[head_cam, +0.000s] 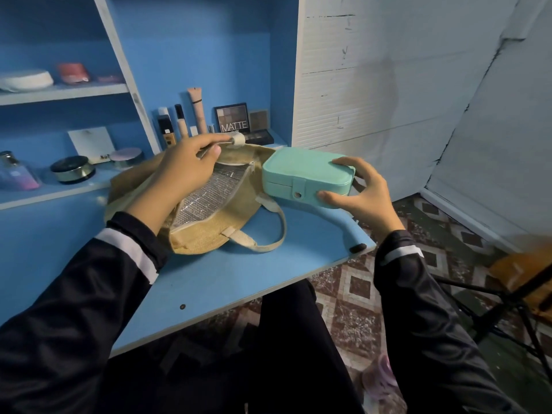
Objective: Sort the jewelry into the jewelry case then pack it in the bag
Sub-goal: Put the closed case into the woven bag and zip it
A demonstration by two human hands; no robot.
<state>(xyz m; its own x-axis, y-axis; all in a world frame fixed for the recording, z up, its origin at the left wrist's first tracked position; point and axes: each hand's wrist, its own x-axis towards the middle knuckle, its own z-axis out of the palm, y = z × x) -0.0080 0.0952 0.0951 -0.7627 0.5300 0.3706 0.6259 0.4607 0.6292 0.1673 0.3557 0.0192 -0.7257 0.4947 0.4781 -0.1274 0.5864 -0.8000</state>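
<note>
A mint-green jewelry case (pixel 304 174), closed with its snap tab fastened, is held just above the blue desk by my right hand (pixel 361 195), thumb under its front edge and fingers over its right end. Left of it lies a tan woven bag (pixel 209 234) with a silver lined inside showing through its unzipped mouth. My left hand (pixel 185 168) grips the bag's upper rim and lifts it, keeping the mouth open. The case sits right beside the bag's mouth, outside it. No loose jewelry is visible.
Cosmetics stand at the back of the blue desk (pixel 224 279): tubes and bottles (pixel 182 121), an eyeshadow palette (pixel 233 119), round compacts (pixel 73 168). Shelves rise on the left. The desk's right edge drops to a patterned tile floor; a tripod with an orange object (pixel 525 273) stands at right.
</note>
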